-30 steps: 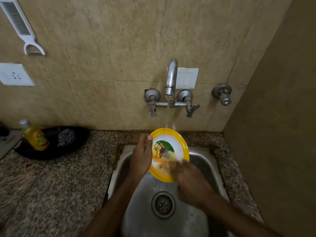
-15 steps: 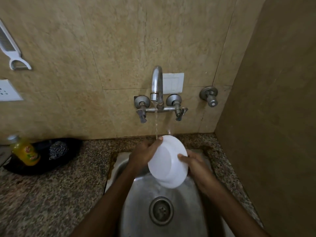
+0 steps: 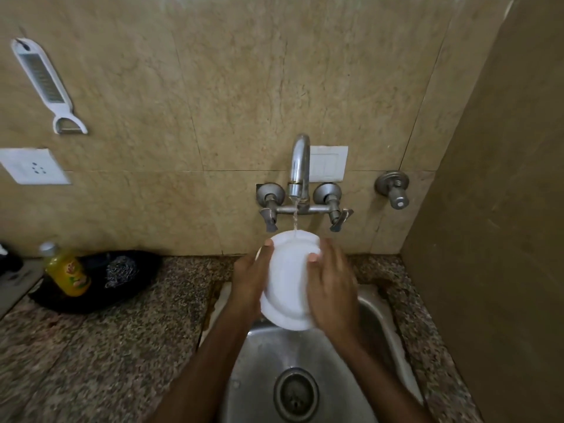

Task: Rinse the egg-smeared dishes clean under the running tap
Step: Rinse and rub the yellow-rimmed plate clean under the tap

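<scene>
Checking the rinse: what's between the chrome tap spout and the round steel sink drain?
Head view: a white round plate, left hand and right hand on its edges, catching the water stream.

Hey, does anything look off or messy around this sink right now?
Only the seam: brownish staining marks where the sink meets the granite counter. Nothing looks spilled or broken; the white plate is held under the tap, in its stream.
</scene>
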